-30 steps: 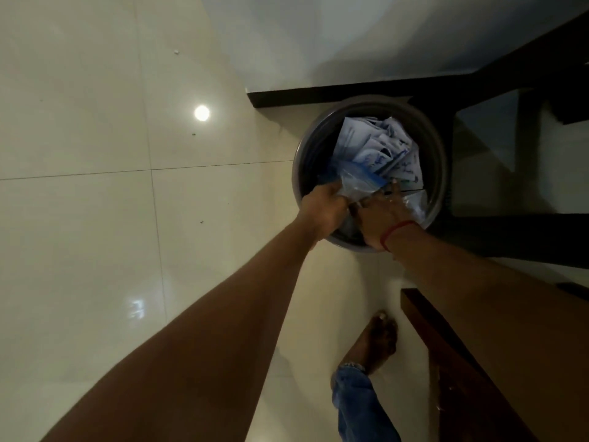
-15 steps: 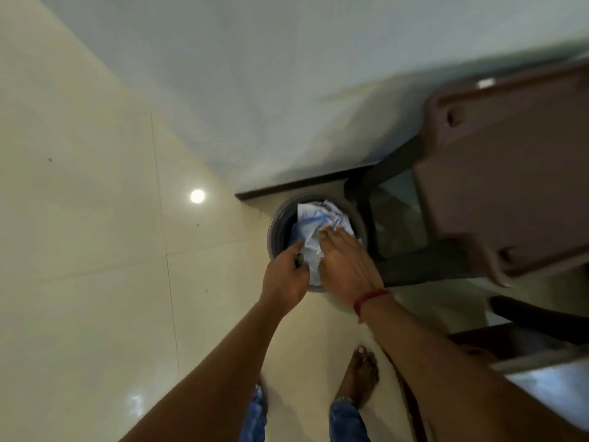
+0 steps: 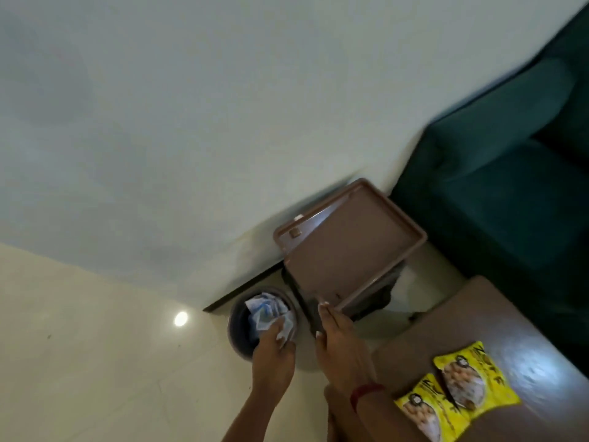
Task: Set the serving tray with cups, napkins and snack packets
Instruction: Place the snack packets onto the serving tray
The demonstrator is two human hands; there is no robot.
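The brown rectangular plastic serving tray (image 3: 347, 253) sits on a low dark stand (image 3: 369, 298) against the far wall, its raised rim all round and its flat bed bare. Two yellow snack packets with a printed picture on the front lie side by side on the dark brown glossy wooden table (image 3: 478, 314) at the near right, one (image 3: 475, 378) farther right and the other (image 3: 427, 413) nearer, their edges overlapping. The right hand (image 3: 338, 342) reaches out between table and tray with its fingers straight and close together, holding nothing; the fingertips are just beside the tray's near left corner, and the blur hides whether they touch it. A red thread (image 3: 366, 390) circles that wrist. The left hand (image 3: 274, 362) is over the round grey waste bin (image 3: 237, 333) just left of the stand, its fingers curled on a piece of the crumpled white and blue papers (image 3: 264, 309) that fill the bin. A dark green upholstered sofa (image 3: 494, 186) fills the far right, beyond the table. The glossy cream tiled floor (image 3: 95, 346) spreads to the left and carries a round bright light reflection (image 3: 180, 319) near the bin, below the pale plain wall (image 3: 223, 122).
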